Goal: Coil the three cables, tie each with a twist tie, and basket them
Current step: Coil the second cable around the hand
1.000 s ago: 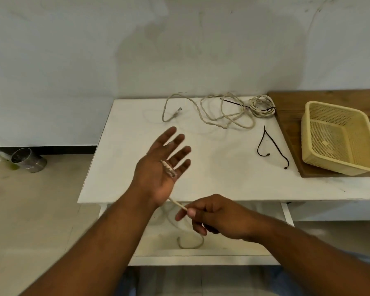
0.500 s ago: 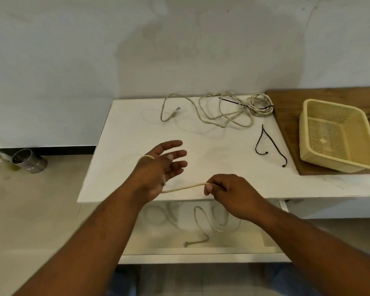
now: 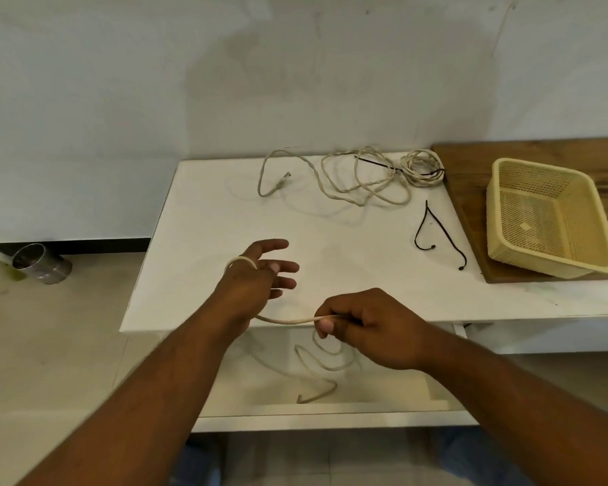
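Note:
A beige cable (image 3: 288, 320) loops around my left hand (image 3: 260, 278), whose fingers are spread over the white table (image 3: 208, 212). My right hand (image 3: 369, 327) pinches that cable just right of the left hand; the loose tail (image 3: 316, 373) hangs down over the lower shelf. A loose beige cable (image 3: 330, 180) lies tangled at the table's back. A coiled cable (image 3: 422, 168) with a black twist tie around it rests beside it. One bent black twist tie (image 3: 439, 236) lies alone on the table. The yellow mesh basket (image 3: 506, 250) holds no cable.
The basket stands on a wooden board (image 3: 471, 184) at the right. A white lower shelf (image 3: 383, 391) juts out under the table's front edge. On the floor at left lies a metal can (image 3: 39, 263). A white wall rises behind the table.
My left hand turned from palm-up to palm-down with the cable wrapped around it. My right hand rose from below the table edge, pulling the cable to the right.

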